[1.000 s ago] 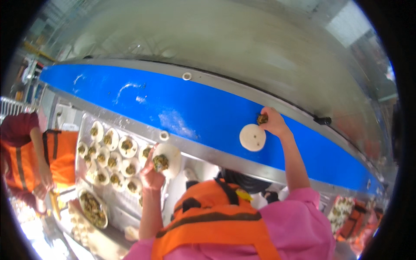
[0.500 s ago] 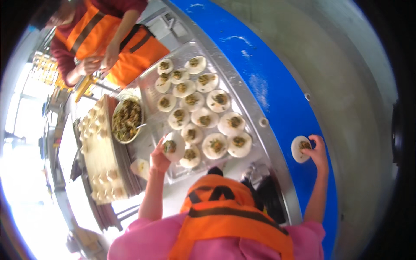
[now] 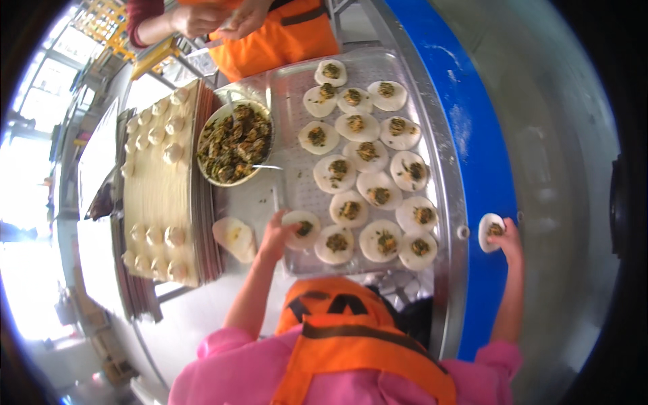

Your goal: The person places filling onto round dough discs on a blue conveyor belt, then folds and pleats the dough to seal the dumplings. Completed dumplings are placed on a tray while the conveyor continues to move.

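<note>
My left hand (image 3: pixel 275 236) grips the edge of a filled dough wrapper (image 3: pixel 291 219) at the tray's near left corner, its fingers closed by the dark green filling. Far to the right, over the blue strip, my right hand (image 3: pixel 507 243) pinches another filled wrapper (image 3: pixel 487 241), fingertips against its filling. Several round white wrappers, each with a mound of chopped filling, lie open on the metal tray (image 3: pixel 295 101); one wrapper (image 3: pixel 386 241) lies near its front edge. Left of the tray stands a bowl (image 3: pixel 204 169) of chopped filling with a spoon handle (image 3: pixel 268 167) sticking out.
A stack of wooden boards (image 3: pixel 152 196) at left carries rows of pleated buns (image 3: pixel 173 154). A loose piece of dough (image 3: pixel 234 237) lies beside the stack. The blue belt (image 3: pixel 482 142) curves along the right side. Across the table, another person's hands (image 3: pixel 223 19) work over an orange apron (image 3: pixel 270 44).
My view has swung, shifting the tray rightward in the picture. My left hand has lowered its wrapper toward the tray's near left corner. My right hand still holds its wrapper.
</note>
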`<state>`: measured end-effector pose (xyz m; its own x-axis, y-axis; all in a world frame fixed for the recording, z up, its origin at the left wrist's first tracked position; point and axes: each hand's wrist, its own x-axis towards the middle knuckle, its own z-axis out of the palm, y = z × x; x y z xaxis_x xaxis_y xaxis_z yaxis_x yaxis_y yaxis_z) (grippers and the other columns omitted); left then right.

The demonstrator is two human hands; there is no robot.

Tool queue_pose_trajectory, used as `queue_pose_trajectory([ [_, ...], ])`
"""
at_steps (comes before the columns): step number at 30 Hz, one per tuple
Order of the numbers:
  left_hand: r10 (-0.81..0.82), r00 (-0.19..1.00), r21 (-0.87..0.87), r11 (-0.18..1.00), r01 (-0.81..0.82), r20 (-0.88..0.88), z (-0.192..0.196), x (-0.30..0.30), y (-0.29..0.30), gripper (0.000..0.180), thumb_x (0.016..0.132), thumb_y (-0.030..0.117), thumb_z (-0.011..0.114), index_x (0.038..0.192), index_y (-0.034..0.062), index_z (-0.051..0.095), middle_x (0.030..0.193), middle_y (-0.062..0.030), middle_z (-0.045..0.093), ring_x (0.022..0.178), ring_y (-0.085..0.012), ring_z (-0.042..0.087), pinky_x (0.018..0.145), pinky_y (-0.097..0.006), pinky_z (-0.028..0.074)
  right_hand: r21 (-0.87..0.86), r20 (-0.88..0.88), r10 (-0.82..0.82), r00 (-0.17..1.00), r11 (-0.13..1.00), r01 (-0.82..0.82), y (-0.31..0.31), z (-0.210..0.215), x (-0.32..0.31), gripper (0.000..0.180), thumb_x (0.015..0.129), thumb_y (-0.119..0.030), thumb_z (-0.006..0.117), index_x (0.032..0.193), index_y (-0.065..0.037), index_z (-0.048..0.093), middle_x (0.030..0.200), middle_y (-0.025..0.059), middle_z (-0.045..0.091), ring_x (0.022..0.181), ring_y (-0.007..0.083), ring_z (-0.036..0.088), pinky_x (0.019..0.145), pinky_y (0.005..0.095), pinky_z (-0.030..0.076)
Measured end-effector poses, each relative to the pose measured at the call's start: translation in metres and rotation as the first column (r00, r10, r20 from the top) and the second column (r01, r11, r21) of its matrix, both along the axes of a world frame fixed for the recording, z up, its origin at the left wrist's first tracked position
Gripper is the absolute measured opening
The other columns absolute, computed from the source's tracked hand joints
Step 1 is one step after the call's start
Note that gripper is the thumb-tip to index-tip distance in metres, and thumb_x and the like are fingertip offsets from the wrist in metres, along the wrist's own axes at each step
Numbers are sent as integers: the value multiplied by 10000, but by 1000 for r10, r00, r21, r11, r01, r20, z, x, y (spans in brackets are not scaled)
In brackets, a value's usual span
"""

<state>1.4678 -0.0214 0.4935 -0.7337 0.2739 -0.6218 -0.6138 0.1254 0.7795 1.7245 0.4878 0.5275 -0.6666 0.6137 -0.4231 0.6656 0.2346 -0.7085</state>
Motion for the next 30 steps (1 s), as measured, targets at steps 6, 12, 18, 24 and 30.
queue_pose_trajectory([
  [6,1,998,-282,959,-18,-61,19,30,-7,604,674,18,640,1205,-12,353,977,-148,543,857,-199,558,722,-303,471,-92,-110,-55,992,995,45,-3,5,-57,397,580,30,622,961,-22,522,865,41,564,814,145,543,711,274,435],
  [12,-405,895,-669,719,187,-185,35,37,-9,648,638,125,640,1211,36,351,1072,-204,512,989,-350,505,851,-374,406,192,-216,209,954,967,-169,-52,56,-139,381,571,46,620,930,-8,507,857,45,551,780,125,534,684,265,442],
  [18,-421,851,-649,749,131,-315,34,35,-11,605,637,94,602,1192,41,368,1114,-197,452,1044,-355,439,886,-380,375,-167,-415,607,678,682,-712,-216,63,-240,469,554,-34,721,984,-30,535,888,62,574,826,163,566,782,277,456],
  [24,-475,810,-650,743,159,-344,34,39,-23,576,624,64,602,1159,27,394,1071,-178,461,1011,-350,449,840,-386,398,-338,-305,725,617,524,-782,-342,-17,-302,417,562,-99,721,910,26,530,815,142,603,755,245,573,714,311,444],
  [30,-485,707,-647,761,50,-515,33,35,-33,545,602,40,624,1117,38,444,1103,-153,453,985,-334,462,814,-376,413,142,-229,703,673,708,-692,-341,-17,-267,633,581,-163,706,1120,30,435,1131,213,465,1055,339,448,888,367,382],
])
